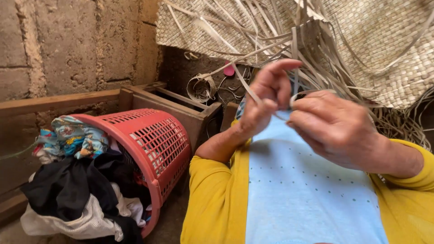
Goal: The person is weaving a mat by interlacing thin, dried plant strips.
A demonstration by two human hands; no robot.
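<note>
Fig.: head view, looking down at two bare hands raised in front of a half-woven mat.

Left hand [266, 97]: upright, palm toward the camera, thumb & forefinger pinched on a thin pale strip [246, 83]; other fingers curled loosely above. The strip runs up-left from the pinch toward the loose strands [253, 31] hanging off the mat.

Right hand [332, 124]: back toward the camera, fingers bent inward, grasping a second strip that arcs as a loop [312, 92] over its knuckles. Fingertips of both hands sit just beside each other; whether they touch cannot be told.

Mat [389, 49]: flat checker weave, tan, fills the upper right; unwoven ends trail down behind & around both hands, some blurred.

Sleeves [212, 194]: yellow, w/ a light blue dotted cloth [298, 190] between them, below the hands.

Basket [158, 144]: red plastic lattice, tipped on its side at left, mouth toward lower left, w/ clothes [77, 190] spilling out, dark, white & a printed blue piece on top. Well apart from the hands.

Frame [149, 97]: wooden, box-like, behind the basket, against a rough block wall [68, 40].

Coil [201, 88]: small roll of strip lying in the dark gap behind the frame, near a pink object [229, 70], too small to identify.
</note>
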